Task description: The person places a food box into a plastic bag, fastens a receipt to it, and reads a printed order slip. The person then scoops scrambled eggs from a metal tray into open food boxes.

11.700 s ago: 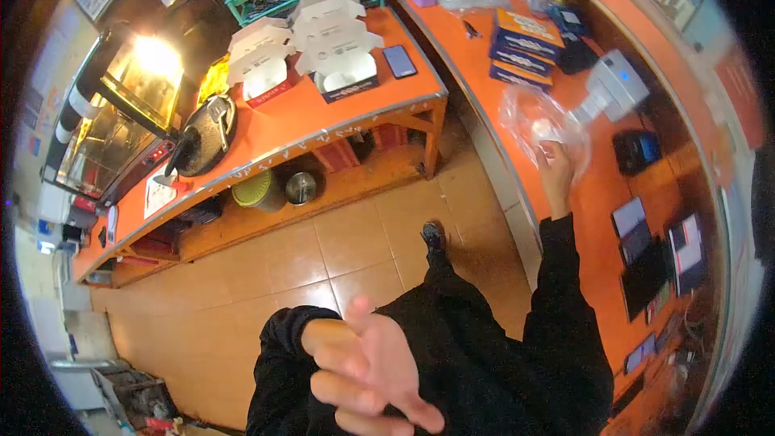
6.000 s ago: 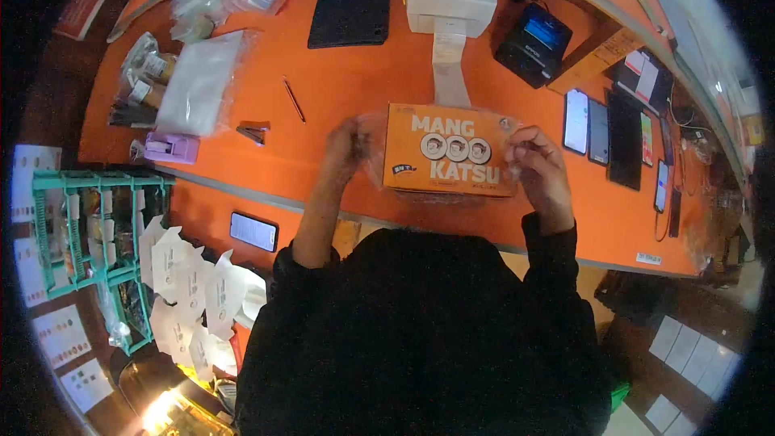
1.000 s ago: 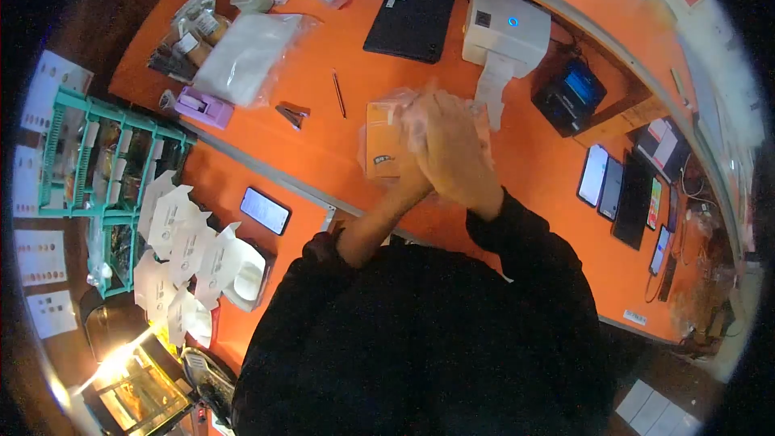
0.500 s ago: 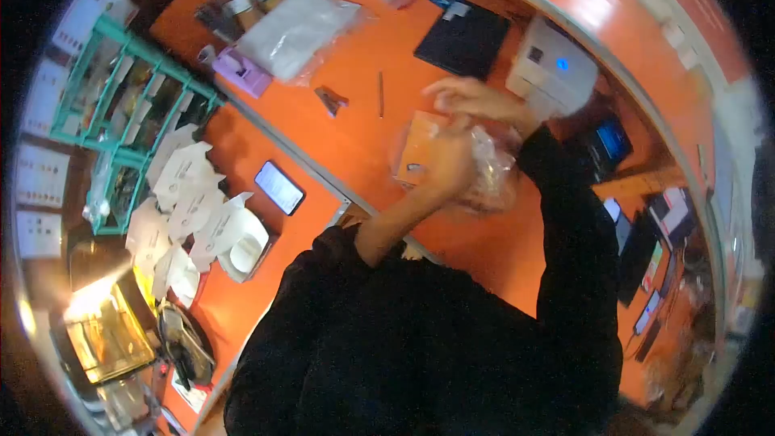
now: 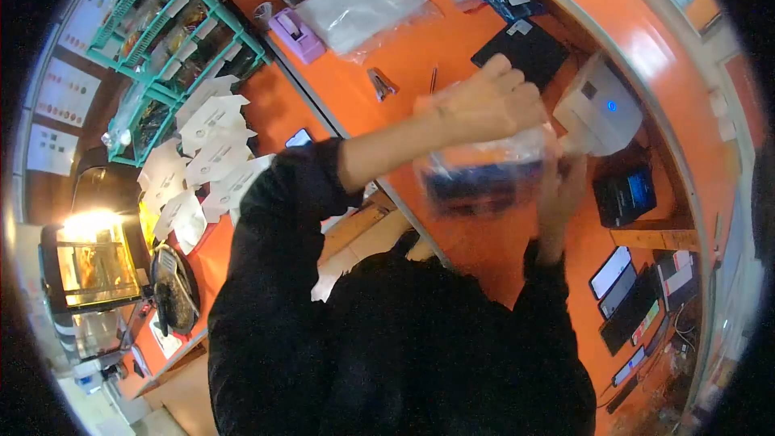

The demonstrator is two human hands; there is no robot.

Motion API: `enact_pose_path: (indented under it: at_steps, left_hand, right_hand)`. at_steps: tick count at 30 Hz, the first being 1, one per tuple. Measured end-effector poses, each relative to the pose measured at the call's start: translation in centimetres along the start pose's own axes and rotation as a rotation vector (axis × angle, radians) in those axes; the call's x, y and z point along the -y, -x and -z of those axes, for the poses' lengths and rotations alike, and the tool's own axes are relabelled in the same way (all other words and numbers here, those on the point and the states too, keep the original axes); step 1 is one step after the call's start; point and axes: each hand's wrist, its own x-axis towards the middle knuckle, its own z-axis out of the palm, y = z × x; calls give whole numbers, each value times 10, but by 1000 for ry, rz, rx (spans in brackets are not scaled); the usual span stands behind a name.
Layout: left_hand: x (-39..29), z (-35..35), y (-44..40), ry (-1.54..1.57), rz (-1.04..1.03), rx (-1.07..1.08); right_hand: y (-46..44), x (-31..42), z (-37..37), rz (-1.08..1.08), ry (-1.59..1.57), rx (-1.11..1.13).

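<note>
A clear plastic bag [image 5: 492, 153], smeared by motion, lies below and between my hands over the orange table. Inside or beneath it a dark, box-like shape [image 5: 476, 187] shows; which of the two I cannot make out. My left hand [image 5: 496, 101] reaches across above the bag, its fingers curled down at the bag's upper right edge. At the bag's right side is my right hand [image 5: 563, 182], blurred, with its fingertips close to the plastic, so its grip is unclear.
A white label printer [image 5: 599, 109] and a dark screen device [image 5: 626, 196] stand to the right. Behind lie a black flat pad [image 5: 525, 52], a stapler [image 5: 382, 84], a pen [image 5: 433, 79], a purple tape dispenser [image 5: 296, 35] and a stack of clear bags [image 5: 363, 8]. Folded white cartons [image 5: 214, 137] sit left.
My left hand has moved up and right across the bag, and my right hand has dropped to its right side. The orange-brown box face seen before is now mostly covered. The view has shifted.
</note>
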Motion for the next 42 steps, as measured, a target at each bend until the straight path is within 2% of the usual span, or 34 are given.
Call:
enact_pose_path:
  at_steps: [1,2,4,5,6,7,8,9,10,12,13,15,17,19,20,22,23,24,25,26,27,28,29,30,31,32,34,35,36,37,38,40,42]
  left_hand:
    - [2,11,-5,-4,20,106]
    - [1,17,-10,7,11,99]
    - [-5,24,-18,30,131,13]
    - [-8,24,-19,47,121,16]
    - [-10,24,-20,93,107,-117]
    - [-11,26,-22,133,91,-255]
    - [-10,31,-23,137,79,-263]
    - [-8,39,-22,58,73,-225]
    - [-6,46,-20,-22,68,-185]
    - [6,51,-16,-99,13,-143]
    - [12,51,-14,-177,-28,-102]
    - [24,44,-4,-181,-6,-85]
    - [32,41,-6,-191,21,-69]
    - [31,40,-8,-227,-19,24]
    - [29,42,-12,-217,-6,31]
    - [26,52,-27,-194,-170,189]
    - [20,52,-31,-198,-164,188]
    - [9,53,-33,-138,-165,216]
    - [0,54,-34,-77,-166,249]
    - [-5,52,-32,-88,-155,254]
    - [-8,49,-28,-6,-67,203]
    - [-11,45,-22,74,21,152]
    - [-11,42,-15,52,30,159]
    - [-8,37,-8,188,200,296]
    - [-5,31,0,324,378,422]
    - [-6,23,7,449,513,469]
    - [-15,10,21,572,677,494]
    - [-20,6,28,575,564,450]
    - [-23,1,34,573,446,405]
    - [-26,-2,40,605,372,365]
    - [-26,-2,47,643,347,334]
    - [-20,-6,65,723,320,282]
    - [-9,-8,84,805,327,249]
  right_hand:
    - [29,36,11,-18,-93,-78]
    - [26,34,20,-23,-82,-88]
    - [18,14,48,139,-27,-136]
    - [19,4,62,211,1,-155]
    - [20,-2,75,285,29,-172]
    - [3,7,75,191,-109,-177]
    - [-13,16,75,99,-251,-195]
    - [-59,32,51,-174,-558,-191]
    - [-93,20,19,210,-291,-66]
    - [-119,22,-39,384,-355,223]
    - [-112,30,-56,216,-586,307]
    - [-104,6,-80,50,-813,379]
    - [-111,-46,-99,84,-415,428]
    - [-74,-30,-49,-184,-366,102]
    - [-47,0,-13,-179,-304,33]
    - [18,37,30,-115,-235,-68]
    - [38,45,53,21,-312,159]
    - [35,51,78,341,-498,928]
    - [34,55,90,456,-605,1443]
    - [35,47,105,408,-664,1614]
    - [39,28,123,484,-792,1477]
    - [59,14,133,227,-1000,933]
    - [55,14,136,134,-883,561]
    - [51,15,140,-6,-732,217]
    - [43,33,135,-125,-581,110]
    - [35,47,124,-103,-595,131]
    - [21,74,101,-52,-425,348]
    - [6,82,92,68,-338,536]
    - [-12,102,76,84,-339,557]
    - [-33,127,55,218,-170,664]
    - [-52,148,30,353,2,761]
    - [-85,169,-38,403,-66,728]
    - [-124,209,-115,447,50,800]
